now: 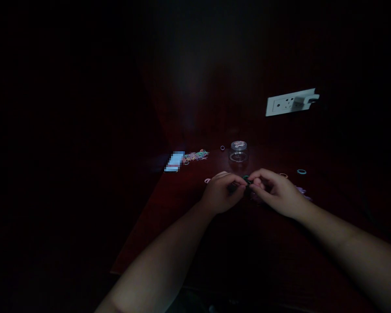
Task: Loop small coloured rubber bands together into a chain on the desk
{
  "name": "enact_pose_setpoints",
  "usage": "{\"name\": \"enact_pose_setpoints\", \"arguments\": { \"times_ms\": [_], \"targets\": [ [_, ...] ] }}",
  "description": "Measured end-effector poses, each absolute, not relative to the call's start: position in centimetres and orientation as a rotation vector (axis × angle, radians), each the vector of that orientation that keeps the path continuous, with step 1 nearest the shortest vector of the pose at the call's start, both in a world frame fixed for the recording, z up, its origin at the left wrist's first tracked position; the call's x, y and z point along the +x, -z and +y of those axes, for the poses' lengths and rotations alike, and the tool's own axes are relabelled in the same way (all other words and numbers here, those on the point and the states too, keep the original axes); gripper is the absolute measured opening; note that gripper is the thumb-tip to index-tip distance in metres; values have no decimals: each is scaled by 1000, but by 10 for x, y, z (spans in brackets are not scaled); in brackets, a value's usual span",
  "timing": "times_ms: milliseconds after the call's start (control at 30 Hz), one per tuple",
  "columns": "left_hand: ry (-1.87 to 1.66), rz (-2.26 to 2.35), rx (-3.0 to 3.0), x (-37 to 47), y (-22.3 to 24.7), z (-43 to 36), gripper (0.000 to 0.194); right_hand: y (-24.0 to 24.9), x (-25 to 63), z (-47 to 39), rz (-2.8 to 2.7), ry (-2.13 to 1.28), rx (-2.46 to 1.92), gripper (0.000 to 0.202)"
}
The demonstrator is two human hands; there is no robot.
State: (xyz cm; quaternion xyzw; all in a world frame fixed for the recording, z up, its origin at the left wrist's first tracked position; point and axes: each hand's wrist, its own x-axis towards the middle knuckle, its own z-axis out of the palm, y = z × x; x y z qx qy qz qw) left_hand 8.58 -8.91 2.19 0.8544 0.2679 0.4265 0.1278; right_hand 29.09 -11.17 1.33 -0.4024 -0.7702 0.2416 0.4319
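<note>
My left hand [224, 191] and my right hand [275, 191] meet fingertip to fingertip over the dark red table [169, 208]. Both are closed in a pinch round a small green band [246, 178], mostly hidden by the fingers. A pink band [207, 181] lies just left of my left hand. Purple pieces [301, 191] show beside and under my right hand, with an orange band [283, 175] behind it. Farther right is a blue band [301, 171]. Behind my hands stands a clear lidded jar [239, 153].
At the table's left edge lies a lit phone [175, 161], its screen pixelated. Beside it is a pile of colourful bands [197, 155]. One small ring [222, 148] lies left of the jar. A white wall socket [289, 103] holds a plug. The surroundings are very dark.
</note>
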Motion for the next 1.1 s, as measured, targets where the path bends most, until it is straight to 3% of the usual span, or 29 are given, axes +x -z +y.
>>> {"name": "enact_pose_setpoints", "arguments": {
  "times_ms": [867, 1100],
  "targets": [
    [-1283, 774, 2437, 87, -23, -90, 22, -15, 292, -113, -1959, -590, -999, 17],
    [-1283, 815, 2438, 88, -20, -87, 7, -16, 292, -114, -1954, -625, -990, 16]
  ]
}}
